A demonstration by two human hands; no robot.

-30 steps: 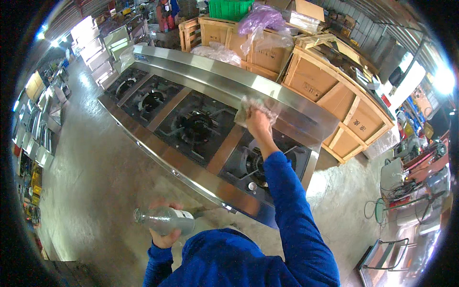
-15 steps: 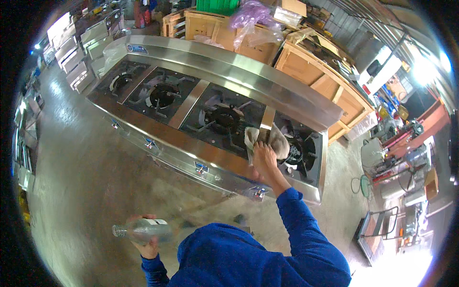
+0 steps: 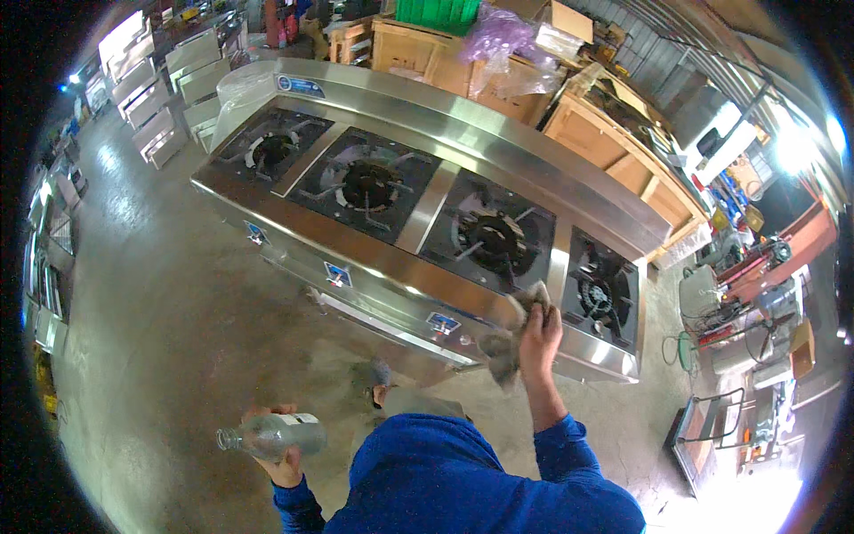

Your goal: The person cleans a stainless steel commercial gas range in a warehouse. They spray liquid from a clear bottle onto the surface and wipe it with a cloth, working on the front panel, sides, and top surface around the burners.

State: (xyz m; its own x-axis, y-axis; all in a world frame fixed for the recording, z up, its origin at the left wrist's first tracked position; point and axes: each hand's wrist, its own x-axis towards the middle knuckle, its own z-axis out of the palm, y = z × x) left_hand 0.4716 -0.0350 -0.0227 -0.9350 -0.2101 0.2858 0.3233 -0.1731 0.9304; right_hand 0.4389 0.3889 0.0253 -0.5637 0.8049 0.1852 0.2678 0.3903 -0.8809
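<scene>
- Cloth (image 3: 501, 356), grey and crumpled, is in the right hand (image 3: 540, 343) at the front edge of the four-burner gas range (image 3: 445, 116), between the third and fourth burners counted from the range's left end.
- The right hand's fingers are bent over the cloth and grip it; part of it hangs down before the range's front panel. Whether it touches the steel there, I cannot tell.
- Half a second ago that cloth was over the range's top, beside the fourth burner (image 3: 603, 298); now it has come forward. So, as I judge it, the cloth work has shifted to the front rim, leaving the burner plates uncovered.
- The left hand (image 3: 283, 470) is wrapped around a clear glass bottle (image 3: 280, 436) with a pale label, held on its side, well apart from the range, out in front of its left half. That grip looks unchanged.
- Behind the range are a wooden crate (image 3: 609, 151), purple plastic sheeting (image 3: 498, 34) and a green plastic crate (image 3: 436, 13); a platform trolley (image 3: 698, 436) stands off past its right end.
</scene>
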